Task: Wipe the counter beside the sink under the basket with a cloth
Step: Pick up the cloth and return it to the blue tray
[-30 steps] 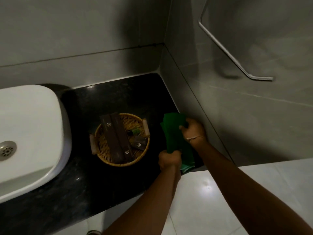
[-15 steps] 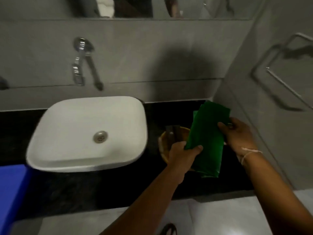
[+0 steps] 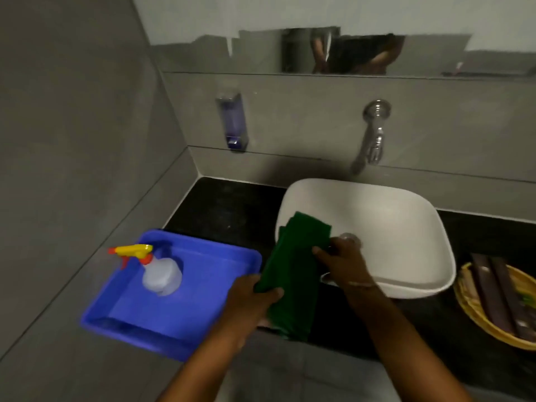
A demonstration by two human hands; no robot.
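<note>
— Head view: black stone counter [image 3: 232, 210], white ceramic sink [image 3: 406, 242], woven wicker basket [image 3: 475, 314] far right. Where's the folded green cloth [image 3: 293, 274]?
— Over the sink's left rim, left hand [image 3: 249, 306] and right hand [image 3: 345, 262] each pinching it. Probably soft, light; hold the edges

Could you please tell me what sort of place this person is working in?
Most likely a bathroom: a white basin sits on a dark counter under a wall-mounted tap, with a soap dispenser and a mirror on the grey tiled wall.

spray bottle [image 3: 161, 278] in blue tub [image 3: 208, 288]
</note>
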